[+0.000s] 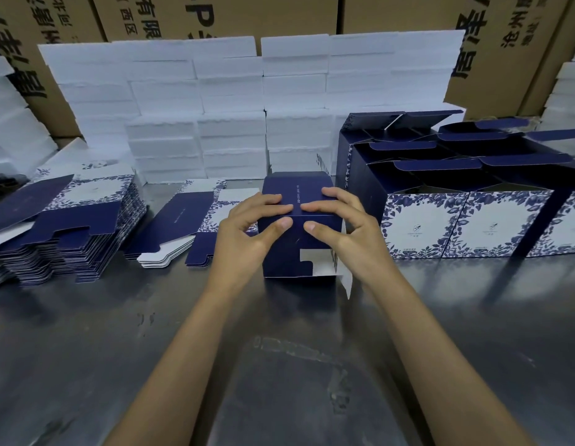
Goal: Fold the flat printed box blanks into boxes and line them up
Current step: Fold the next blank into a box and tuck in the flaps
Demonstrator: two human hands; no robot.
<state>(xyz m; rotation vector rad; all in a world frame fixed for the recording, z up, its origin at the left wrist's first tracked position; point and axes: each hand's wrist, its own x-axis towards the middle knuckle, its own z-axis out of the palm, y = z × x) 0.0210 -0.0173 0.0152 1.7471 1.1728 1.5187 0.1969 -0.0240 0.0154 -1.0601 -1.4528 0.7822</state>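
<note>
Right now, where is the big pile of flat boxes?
The pile sits at the table's far left, left of the hands folding a box.

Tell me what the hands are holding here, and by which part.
Both the left hand and right hand grip the half-folded navy box at its upper near edge, fingers on top, thumbs on the near face.

Seen from above, a left hand and right hand press fingers and thumbs onto a dark blue half-folded box on a grey metal surface. Stacks of flat blanks lie left; finished open boxes stand in rows right. White foam blocks are stacked behind.
</note>
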